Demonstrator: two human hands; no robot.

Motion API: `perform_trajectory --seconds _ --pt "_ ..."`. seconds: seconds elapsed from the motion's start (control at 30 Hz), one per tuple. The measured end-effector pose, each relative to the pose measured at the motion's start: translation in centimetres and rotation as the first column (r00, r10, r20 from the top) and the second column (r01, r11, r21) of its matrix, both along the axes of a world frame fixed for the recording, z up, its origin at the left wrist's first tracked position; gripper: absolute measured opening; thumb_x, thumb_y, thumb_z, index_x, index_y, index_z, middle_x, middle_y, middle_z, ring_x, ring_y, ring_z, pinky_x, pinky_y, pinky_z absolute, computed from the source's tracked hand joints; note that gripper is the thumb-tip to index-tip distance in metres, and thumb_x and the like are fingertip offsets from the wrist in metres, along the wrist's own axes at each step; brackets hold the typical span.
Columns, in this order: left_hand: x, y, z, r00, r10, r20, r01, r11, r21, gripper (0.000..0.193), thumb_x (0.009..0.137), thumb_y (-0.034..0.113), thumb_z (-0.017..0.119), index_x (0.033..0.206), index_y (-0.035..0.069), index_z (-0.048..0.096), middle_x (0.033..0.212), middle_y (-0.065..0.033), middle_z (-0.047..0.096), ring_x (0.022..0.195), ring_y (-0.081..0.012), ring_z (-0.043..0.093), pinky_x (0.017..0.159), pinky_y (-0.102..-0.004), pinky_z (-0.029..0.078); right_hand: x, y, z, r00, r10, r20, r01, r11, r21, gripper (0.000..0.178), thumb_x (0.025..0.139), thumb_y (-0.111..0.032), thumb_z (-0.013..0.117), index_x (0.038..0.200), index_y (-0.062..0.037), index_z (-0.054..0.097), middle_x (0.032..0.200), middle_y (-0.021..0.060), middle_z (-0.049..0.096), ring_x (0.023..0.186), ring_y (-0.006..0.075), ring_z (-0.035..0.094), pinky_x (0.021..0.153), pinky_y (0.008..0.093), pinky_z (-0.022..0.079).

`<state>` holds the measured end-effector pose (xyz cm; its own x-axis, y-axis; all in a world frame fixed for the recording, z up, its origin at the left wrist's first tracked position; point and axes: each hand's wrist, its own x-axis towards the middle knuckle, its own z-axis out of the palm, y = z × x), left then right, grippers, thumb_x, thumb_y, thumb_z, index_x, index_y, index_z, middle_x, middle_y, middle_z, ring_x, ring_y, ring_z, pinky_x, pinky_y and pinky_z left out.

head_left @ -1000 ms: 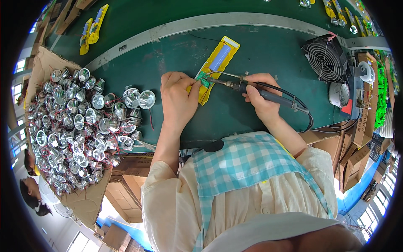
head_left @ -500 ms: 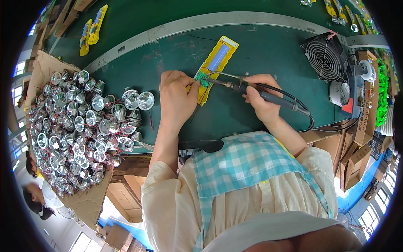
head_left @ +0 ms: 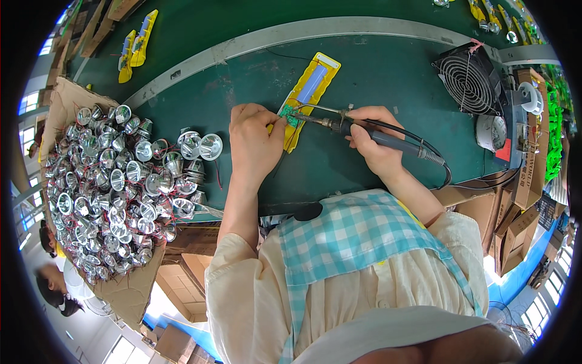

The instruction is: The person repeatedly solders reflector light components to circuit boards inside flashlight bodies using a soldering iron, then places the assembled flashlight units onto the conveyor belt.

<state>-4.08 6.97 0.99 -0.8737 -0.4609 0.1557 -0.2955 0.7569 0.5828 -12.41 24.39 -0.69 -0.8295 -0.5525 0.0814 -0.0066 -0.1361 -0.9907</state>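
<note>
A long yellow plastic casing lies slantwise on the green bench, holding a blue-violet cylindrical cell and a small green circuit board. My left hand is closed in a pinch at the board's left edge. Its fingertips hide whatever is between them, and a thin dark wire trails down beside them. In my right hand is a grey-handled soldering iron with a thin metal feed tube along its shaft. The iron's tip reaches the board, close to my left fingertips; exact contact is too small to tell.
Many silvery reflector cups with red wires heap on cardboard at left. A black fan stands at right, beside a round white-sided container. Beyond the metal rail lie more yellow casings. People appear at far left.
My right hand and the soldering iron have shifted slightly left, as has the casing. The left hand keeps its pinch, and the iron's tip stays at the board.
</note>
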Motion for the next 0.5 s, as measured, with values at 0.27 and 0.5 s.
perform_trajectory --seconds 0.27,0.5 --pt "-0.17 0.02 0.2 1.0 0.009 0.016 -0.009 1.0 0.012 0.006 0.062 0.007 0.059 0.061 0.001 0.059 0.069 -0.0092 0.054 0.077 -0.0264 0.047 0.067 -0.0336 0.038 0.13 0.1 0.43 0.999 0.012 0.047 -0.013 0.999 0.03 0.019 0.068 0.002 0.055 0.087 -0.0022 0.052 0.079 0.0056 0.053 0.066 0.0099 0.053 0.06 0.0206 0.043" --pt "-0.41 0.03 0.3 0.999 0.021 0.033 -0.022 0.999 0.032 0.006 0.063 0.007 0.058 0.061 0.001 0.059 0.069 -0.0098 0.054 0.077 -0.0269 0.047 0.067 -0.0336 0.038 -0.26 0.53 0.3 0.998 -0.021 0.06 0.023 0.999 -0.023 0.019 0.068 0.002 0.054 0.087 -0.0014 0.052 0.078 0.0066 0.053 0.065 0.01 0.053 0.059 0.0207 0.044"
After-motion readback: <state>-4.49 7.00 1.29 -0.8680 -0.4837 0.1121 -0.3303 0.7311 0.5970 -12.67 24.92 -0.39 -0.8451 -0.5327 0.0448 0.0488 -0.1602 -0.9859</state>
